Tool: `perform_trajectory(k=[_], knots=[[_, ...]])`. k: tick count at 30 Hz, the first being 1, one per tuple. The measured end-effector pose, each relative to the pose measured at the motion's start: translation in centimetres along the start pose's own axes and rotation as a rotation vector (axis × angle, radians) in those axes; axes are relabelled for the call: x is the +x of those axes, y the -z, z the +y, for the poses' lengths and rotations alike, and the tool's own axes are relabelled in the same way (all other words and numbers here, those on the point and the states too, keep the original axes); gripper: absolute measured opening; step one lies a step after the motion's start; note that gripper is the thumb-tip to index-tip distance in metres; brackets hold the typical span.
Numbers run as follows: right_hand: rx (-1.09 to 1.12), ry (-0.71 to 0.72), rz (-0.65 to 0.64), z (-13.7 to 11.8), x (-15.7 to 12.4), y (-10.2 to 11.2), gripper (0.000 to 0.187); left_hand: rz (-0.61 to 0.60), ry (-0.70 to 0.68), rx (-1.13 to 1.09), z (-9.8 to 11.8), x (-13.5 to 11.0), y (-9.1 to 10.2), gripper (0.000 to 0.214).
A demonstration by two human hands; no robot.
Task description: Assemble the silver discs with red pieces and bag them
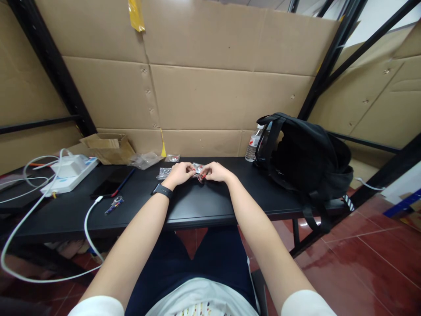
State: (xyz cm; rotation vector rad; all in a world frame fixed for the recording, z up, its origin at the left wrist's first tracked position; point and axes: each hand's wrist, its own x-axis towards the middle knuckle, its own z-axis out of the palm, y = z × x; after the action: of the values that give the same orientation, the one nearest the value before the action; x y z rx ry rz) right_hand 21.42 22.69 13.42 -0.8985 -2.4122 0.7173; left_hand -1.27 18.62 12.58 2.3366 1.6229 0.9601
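Both my hands meet over the middle of the black table (pixel 204 206). My right hand (pixel 215 171) is closed in a pinch on a small red item (pixel 201 177), too small to name. My left hand (pixel 180 173), with a dark watch (pixel 162 190) on its wrist, has its fingers pressed together close by; what they hold, if anything, I cannot make out. A small clear plastic packet (pixel 198 166) lies just behind the fingertips. Two more clear packets are near my left hand, one packet (pixel 163 174) beside it and another packet (pixel 173 158) farther back.
On the left are a power strip (pixel 74 177) with white cables, an open cardboard box (pixel 108 149), crumpled plastic (pixel 146 160), a black phone (pixel 112 182), a pen (pixel 123 182) and a keyring (pixel 114 205). A water bottle (pixel 252 147) and black backpack (pixel 305 158) stand right.
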Motion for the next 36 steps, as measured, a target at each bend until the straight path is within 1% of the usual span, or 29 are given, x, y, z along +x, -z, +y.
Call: perform_trajectory(k=[2, 4, 6, 12, 15, 25, 31, 36], knots=[[0.024, 0.003, -0.052, 0.0, -0.1, 0.1, 0.043, -0.002, 0.008, 0.004, 0.1, 0.0, 0.0, 0.013], [0.033, 0.004, -0.095, 0.0, -0.2, 0.1, 0.048, -0.003, 0.015, 0.009, 0.2, 0.0, 0.1, 0.012], [0.035, -0.004, -0.102, -0.1, -0.2, 0.1, 0.051, -0.005, 0.02, 0.013, 0.3, 0.0, 0.1, 0.011], [0.045, 0.022, -0.046, -0.2, 0.0, -0.4, 0.038, -0.016, 0.021, 0.012, 0.3, 0.0, 0.0, 0.011], [0.068, 0.008, -0.03, -0.1, 0.0, -0.5, 0.039, -0.015, 0.022, 0.01, 0.3, 0.0, 0.0, 0.013], [0.114, 0.015, -0.041, 0.4, 0.1, -0.1, 0.042, -0.017, 0.044, 0.051, 0.5, -0.1, 0.3, 0.016], [-0.01, -0.028, -0.098, 0.0, -0.1, 0.4, 0.042, -0.093, 0.02, 0.107, 0.9, -0.3, 0.5, 0.014], [-0.087, -0.037, -0.114, -0.4, -0.2, 0.5, 0.043, -0.152, -0.048, 0.188, 1.4, -0.5, 0.3, 0.012]])
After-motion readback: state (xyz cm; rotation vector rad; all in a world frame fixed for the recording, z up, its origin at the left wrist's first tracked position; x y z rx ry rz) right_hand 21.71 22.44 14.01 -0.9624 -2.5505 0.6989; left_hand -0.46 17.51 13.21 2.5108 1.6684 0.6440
